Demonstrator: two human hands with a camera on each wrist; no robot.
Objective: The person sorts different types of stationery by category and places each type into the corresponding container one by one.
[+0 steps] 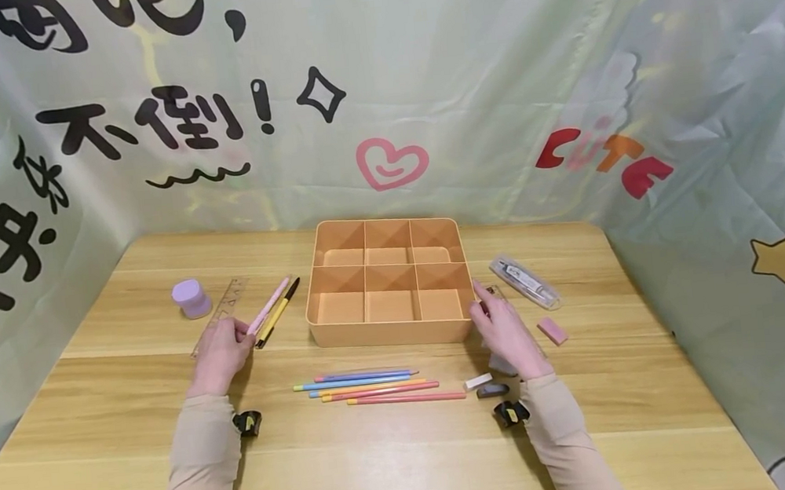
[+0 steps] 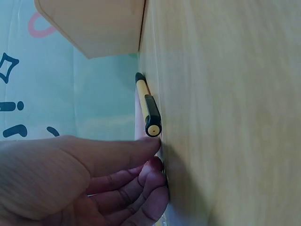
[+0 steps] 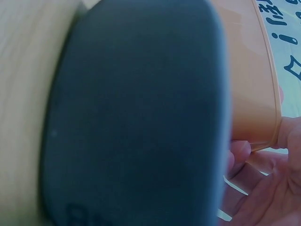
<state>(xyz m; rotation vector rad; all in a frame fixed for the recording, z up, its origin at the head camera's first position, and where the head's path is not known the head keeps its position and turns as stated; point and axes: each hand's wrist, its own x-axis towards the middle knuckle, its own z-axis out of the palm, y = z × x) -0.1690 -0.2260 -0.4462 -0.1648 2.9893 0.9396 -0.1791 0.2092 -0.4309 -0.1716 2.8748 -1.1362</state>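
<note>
On the left of the table [image 1: 414, 472], purple container [image 1: 192, 299]: set beside a clear ruler [image 1: 229, 296], which is partly covered by the left hand.
Left hand [image 1: 221, 350]: thumb and fingers drawn together; the near end of the pink pen is pinched between them.
Pink pen [image 1: 273, 299]: slanted towards the far right from the fingertips.
Yellow-and-black pen [image 1: 275, 316]: laid just right of the pink pen, nearly parallel to it.
Pencils [image 1: 378, 389]: laid side by side, on the near side of the tray and apart from it.
Tray [image 1: 394, 334]: placed upright behind the pencils, divided into six compartments.
White block [image 1: 478, 382]: laid near the pencils' right ends, beside a dark grey object [image 1: 493, 391].
Right hand [image 1: 508, 338]: curled at the tray's near right corner, whose wall is gripped.
Clear case [image 1: 525, 281]: laid far right, with a pink block [image 1: 552, 330] placed nearer.
</note>
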